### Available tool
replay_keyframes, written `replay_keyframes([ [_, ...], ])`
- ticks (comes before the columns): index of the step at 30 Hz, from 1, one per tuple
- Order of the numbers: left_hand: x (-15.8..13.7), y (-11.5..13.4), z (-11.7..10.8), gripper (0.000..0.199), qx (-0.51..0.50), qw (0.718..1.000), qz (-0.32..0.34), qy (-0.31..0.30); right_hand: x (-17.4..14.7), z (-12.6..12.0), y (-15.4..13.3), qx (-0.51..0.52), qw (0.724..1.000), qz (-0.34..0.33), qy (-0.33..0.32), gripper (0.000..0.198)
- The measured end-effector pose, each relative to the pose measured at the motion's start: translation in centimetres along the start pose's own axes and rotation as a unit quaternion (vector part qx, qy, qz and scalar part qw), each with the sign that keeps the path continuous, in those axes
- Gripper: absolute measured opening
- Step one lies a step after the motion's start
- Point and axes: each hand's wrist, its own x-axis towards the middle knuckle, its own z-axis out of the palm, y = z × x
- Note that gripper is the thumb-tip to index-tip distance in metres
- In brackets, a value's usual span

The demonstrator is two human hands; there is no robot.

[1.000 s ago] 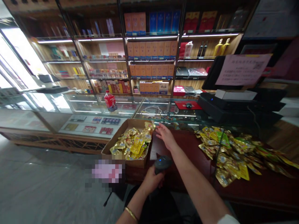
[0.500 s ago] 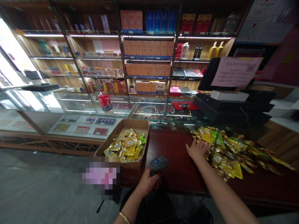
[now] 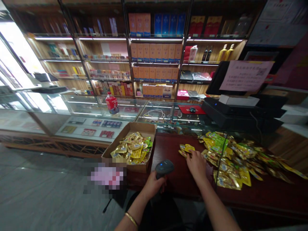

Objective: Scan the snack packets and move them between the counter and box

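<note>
My left hand (image 3: 154, 185) is wrapped round the handle of a dark barcode scanner (image 3: 164, 167), its head showing a small blue light. Between the box and the pile, my right hand (image 3: 196, 164) has its fingers closed on a few small yellow and gold snack packets (image 3: 186, 149). To its right spreads a loose pile of gold, yellow and green snack packets (image 3: 228, 154) on the dark red tabletop (image 3: 166, 144). An open cardboard box (image 3: 141, 167) left of the scanner holds many similar packets. The right fingertips are partly hidden.
A thin dark cable (image 3: 220, 157) hangs across the pile. Behind it stand a monitor (image 3: 218, 78) with a pink paper sheet and a black cash drawer (image 3: 221, 114). A glass counter (image 3: 130, 107) bears a red bottle (image 3: 112, 103). Stocked shelves (image 3: 156, 62) line the wall.
My right hand has moved left from the pile and taken several packets with it. My left hand holds the scanner in nearly the same place. The view has shifted slightly.
</note>
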Motion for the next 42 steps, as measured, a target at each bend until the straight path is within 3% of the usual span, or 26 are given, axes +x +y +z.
replay_keyframes([
  [3, 0.0, 0.1, 0.0, 0.019, 0.004, 1.000, -0.001, 0.002, 3.4, 0.2, 1.0, -0.010, 0.996, 0.091, 0.007, 0.049],
  [5, 0.0, 0.1, 0.0, 0.019, 0.005, 1.000, -0.001, 0.008, 5.2, 0.8, 1.1, -0.017, 0.991, 0.124, -0.039, 0.060],
  [8, 0.1, 0.0, 0.1, 0.018, -0.006, 1.000, -0.004, 0.013, 6.6, 1.5, 0.9, -0.009, 0.986, 0.118, -0.116, 0.062],
  [11, 0.2, -0.2, 0.2, 0.021, -0.015, 1.000, -0.009, 0.012, 6.8, 1.3, 0.8, 0.014, 0.990, 0.067, -0.123, 0.051],
  [14, 0.2, -0.2, 0.0, 0.026, -0.030, 0.999, -0.007, 0.013, 5.6, 0.8, 0.7, 0.097, 0.992, 0.001, -0.080, 0.059],
  [17, -0.1, 0.1, -0.4, 0.035, -0.072, 0.997, -0.003, 0.019, 2.5, 0.6, 0.4, 0.252, 0.966, -0.061, 0.002, 0.070],
  [20, -0.5, 0.4, -0.8, 0.046, -0.116, 0.993, 0.005, 0.022, -1.4, 0.7, -0.1, 0.322, 0.945, -0.050, 0.016, 0.072],
  [25, -0.9, 0.6, -0.9, 0.037, -0.128, 0.992, 0.018, 0.009, -4.9, 0.5, -0.4, 0.326, 0.945, -0.022, 0.009, 0.069],
  [30, -1.0, 0.6, -0.8, 0.034, -0.130, 0.991, 0.016, 0.012, -4.8, -0.4, -0.2, 0.276, 0.961, -0.016, 0.025, 0.070],
  [35, -0.8, 0.2, -0.8, 0.036, -0.133, 0.991, 0.017, 0.007, -4.7, -1.1, 0.2, 0.286, 0.958, -0.021, 0.019, 0.068],
  [39, -0.2, 0.0, -0.5, 0.041, -0.096, 0.995, 0.016, 0.015, -2.6, -2.3, -2.6, 0.377, 0.926, 0.000, 0.031, 0.075],
  [42, 0.1, 0.1, -0.2, 0.042, -0.066, 0.997, 0.011, 0.023, 0.5, -3.6, -8.2, 0.504, 0.863, -0.041, 0.003, 0.085],
])
